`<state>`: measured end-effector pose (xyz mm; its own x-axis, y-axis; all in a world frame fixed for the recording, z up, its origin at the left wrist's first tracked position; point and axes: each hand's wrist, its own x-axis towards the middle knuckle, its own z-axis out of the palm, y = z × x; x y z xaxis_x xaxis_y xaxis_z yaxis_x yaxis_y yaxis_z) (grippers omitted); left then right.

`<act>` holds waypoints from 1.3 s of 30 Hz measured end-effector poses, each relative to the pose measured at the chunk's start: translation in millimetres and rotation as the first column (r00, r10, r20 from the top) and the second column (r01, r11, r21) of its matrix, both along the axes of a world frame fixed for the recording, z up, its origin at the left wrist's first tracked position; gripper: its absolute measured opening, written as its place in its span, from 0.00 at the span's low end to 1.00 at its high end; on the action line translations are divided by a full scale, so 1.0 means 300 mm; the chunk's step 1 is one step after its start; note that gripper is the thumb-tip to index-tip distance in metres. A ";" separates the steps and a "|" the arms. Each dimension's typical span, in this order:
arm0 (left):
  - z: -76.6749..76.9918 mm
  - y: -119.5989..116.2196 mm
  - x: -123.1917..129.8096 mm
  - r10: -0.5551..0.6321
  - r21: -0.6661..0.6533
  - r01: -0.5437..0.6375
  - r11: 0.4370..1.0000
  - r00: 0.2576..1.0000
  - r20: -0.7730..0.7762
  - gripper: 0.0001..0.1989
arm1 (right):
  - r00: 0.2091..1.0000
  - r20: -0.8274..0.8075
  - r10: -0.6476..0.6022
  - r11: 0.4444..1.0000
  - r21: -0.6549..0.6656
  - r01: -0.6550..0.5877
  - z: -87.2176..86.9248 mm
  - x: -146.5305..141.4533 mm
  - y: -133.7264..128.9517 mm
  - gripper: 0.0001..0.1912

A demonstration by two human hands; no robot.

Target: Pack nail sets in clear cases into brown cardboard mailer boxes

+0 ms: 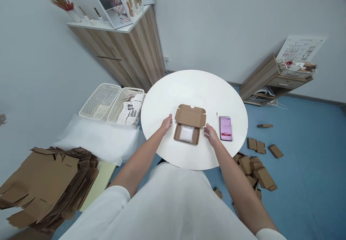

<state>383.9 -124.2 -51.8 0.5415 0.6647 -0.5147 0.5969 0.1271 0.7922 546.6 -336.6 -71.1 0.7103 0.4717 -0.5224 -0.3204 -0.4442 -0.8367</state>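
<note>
On the white round table lies a small brown cardboard box with its lid raised and leaning back. Inside the box rests a white wrapped packet. My left hand is just left of the box, fingers extended, apart from it and holding nothing. On the other side, my right hand is close to the right edge of the lid, its fingers loosely apart with nothing in them; whether it touches the cardboard I cannot tell. A phone with a pink screen lies to the right of my right hand.
The round table stands before me. At left are white baskets, one with printed papers, clear plastic sheeting and stacked flat cardboard. Small closed boxes lie on the floor at right. A cabinet stands behind.
</note>
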 end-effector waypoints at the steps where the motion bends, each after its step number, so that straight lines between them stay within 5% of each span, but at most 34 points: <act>1: 0.002 0.010 0.010 0.018 -0.078 -0.015 0.997 0.999 0.035 0.36 | 0.998 -0.061 0.002 1.000 0.015 -0.001 0.001 0.012 0.006 0.29; 7: 0.016 0.006 0.063 0.054 -0.304 -0.001 0.953 0.985 0.167 0.39 | 0.987 -0.106 0.123 0.986 0.122 -0.110 0.020 0.048 0.070 0.33; 15: 0.052 0.005 0.043 -0.054 -0.206 0.105 0.973 0.970 0.238 0.38 | 0.985 -0.027 0.171 0.961 0.225 -0.161 0.078 0.058 0.103 0.31; 21: 0.040 -0.028 -0.026 -0.110 -0.148 0.133 0.980 0.982 0.152 0.39 | 0.976 0.048 0.214 0.968 0.128 -0.218 0.055 0.018 0.043 0.33; 29: 0.038 -0.063 -0.110 -0.145 -0.230 0.175 0.957 0.979 0.143 0.40 | 0.956 -0.012 0.292 0.947 0.142 -0.288 0.050 -0.042 -0.034 0.39; 39: 0.066 -0.079 -0.115 -0.185 -0.197 0.183 0.963 0.983 0.009 0.34 | 0.952 -0.044 0.302 0.951 0.091 -0.297 0.062 -0.035 -0.063 0.29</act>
<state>349.4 -147.8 -32.0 0.6397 0.4396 -0.6305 0.6317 0.1666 0.7571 536.1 -355.5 -52.5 0.5003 0.7011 -0.5082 -0.2308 -0.4577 -0.8586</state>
